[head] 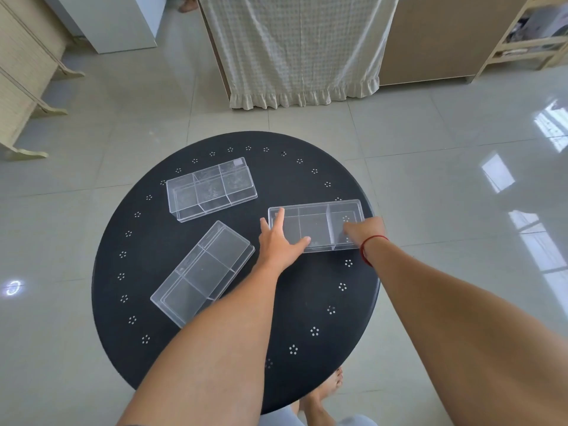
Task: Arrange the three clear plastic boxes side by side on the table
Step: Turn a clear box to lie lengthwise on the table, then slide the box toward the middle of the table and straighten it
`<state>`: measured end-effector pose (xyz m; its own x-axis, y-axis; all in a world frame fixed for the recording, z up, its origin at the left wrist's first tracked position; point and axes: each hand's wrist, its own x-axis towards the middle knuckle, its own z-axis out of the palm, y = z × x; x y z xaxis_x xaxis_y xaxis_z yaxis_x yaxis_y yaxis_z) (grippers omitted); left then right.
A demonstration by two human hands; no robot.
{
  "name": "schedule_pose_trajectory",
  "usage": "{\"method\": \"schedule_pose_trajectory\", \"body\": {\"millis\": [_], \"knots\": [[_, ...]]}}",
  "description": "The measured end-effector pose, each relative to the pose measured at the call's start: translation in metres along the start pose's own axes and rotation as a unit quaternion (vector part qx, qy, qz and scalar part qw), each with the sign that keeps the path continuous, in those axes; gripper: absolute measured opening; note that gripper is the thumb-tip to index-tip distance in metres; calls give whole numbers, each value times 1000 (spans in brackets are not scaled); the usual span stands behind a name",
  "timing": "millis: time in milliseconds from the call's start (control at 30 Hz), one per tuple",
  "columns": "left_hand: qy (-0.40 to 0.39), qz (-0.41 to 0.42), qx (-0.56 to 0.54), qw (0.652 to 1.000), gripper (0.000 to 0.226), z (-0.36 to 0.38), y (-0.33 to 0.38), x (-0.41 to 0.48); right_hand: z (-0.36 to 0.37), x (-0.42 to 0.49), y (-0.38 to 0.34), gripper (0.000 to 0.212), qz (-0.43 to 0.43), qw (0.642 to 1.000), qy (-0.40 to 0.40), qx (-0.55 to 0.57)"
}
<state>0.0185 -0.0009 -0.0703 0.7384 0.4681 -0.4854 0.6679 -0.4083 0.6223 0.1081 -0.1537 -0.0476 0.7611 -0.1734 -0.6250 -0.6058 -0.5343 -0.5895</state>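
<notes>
Three clear plastic boxes with inner dividers lie apart on the round black table (pixel 233 348). One box (pixel 211 188) sits at the back left. A second box (pixel 203 273) lies tilted at the front left. The third box (pixel 315 224) rests near the table's right edge. My left hand (pixel 278 242) grips its left end, thumb along the near wall and fingers on the end. My right hand (pixel 365 230) holds its right end, fingers over the near wall.
A checked cloth (pixel 295 50) hangs over furniture beyond the table. A wooden shelf (pixel 522 35) stands at the back right and a folding screen (pixel 21 78) at the left. My bare feet (pixel 322 395) show under the table's near edge on the shiny tiled floor.
</notes>
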Motion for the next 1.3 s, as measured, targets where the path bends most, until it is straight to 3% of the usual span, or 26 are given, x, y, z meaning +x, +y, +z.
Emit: {"method": "schedule_pose_trajectory", "body": {"millis": [100, 167, 233, 433, 733, 867, 1000, 1100, 1200, 1300], "knots": [[5, 36, 50, 998, 91, -1, 5, 4, 4, 0, 1, 59, -131, 981, 42, -139], [11, 71, 103, 992, 88, -3, 10, 8, 7, -1, -2, 71, -244, 930, 15, -275], [11, 97, 161, 982, 84, -3, 13, 9, 12, -1, -3, 78, -295, 894, -41, -333], [-30, 118, 172, 978, 80, 0, 5, -2, 9, -5, 16, 78, -284, 897, -103, -323], [-20, 105, 152, 982, 76, 3, -6, -31, 15, -33, 26, 66, -270, 899, -44, -343], [31, 108, 154, 982, 71, -14, -17, -36, 31, -47, 7, 67, -285, 900, -39, -327], [132, 47, 162, 977, 66, -47, -38, -43, 60, -64, -20, 60, -326, 884, -75, -326], [183, -53, 160, 969, 70, -73, -64, -51, 92, -83, -35, 59, -360, 863, -113, -336], [178, -145, 143, 963, 74, -90, -92, -57, 126, -103, -44, 60, -379, 844, -167, -340], [136, -176, 145, 964, 74, -101, -113, -56, 152, -117, -49, 53, -370, 840, -216, -333]]}}
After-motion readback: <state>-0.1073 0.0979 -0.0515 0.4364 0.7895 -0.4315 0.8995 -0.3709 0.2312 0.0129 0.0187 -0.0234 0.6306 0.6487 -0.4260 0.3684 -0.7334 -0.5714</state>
